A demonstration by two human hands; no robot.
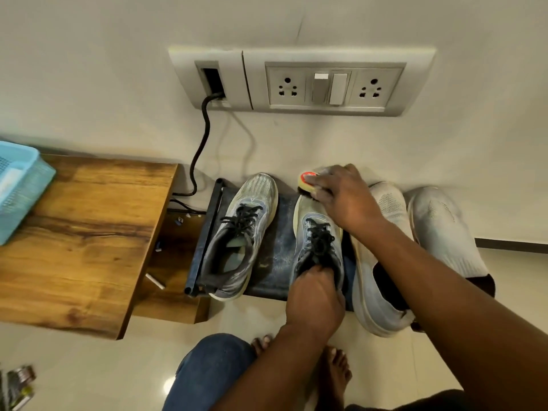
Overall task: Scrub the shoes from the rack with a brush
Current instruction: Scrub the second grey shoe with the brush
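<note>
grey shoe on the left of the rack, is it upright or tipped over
Upright. The grey shoe sits sole-down on the rack, its laces and opening facing up, toe toward the wall. No hand touches it.

Grained wood tabletop [86, 232], perforated plastic basket [17, 185], mesh cloth shoes [246, 229], glossy tiled floor [89, 372].

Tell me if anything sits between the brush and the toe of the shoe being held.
Nothing visible does. The right hand presses the brush right at the toe of the grey laced shoe, while the left hand grips its heel. The contact itself is hidden under the hand.
</note>
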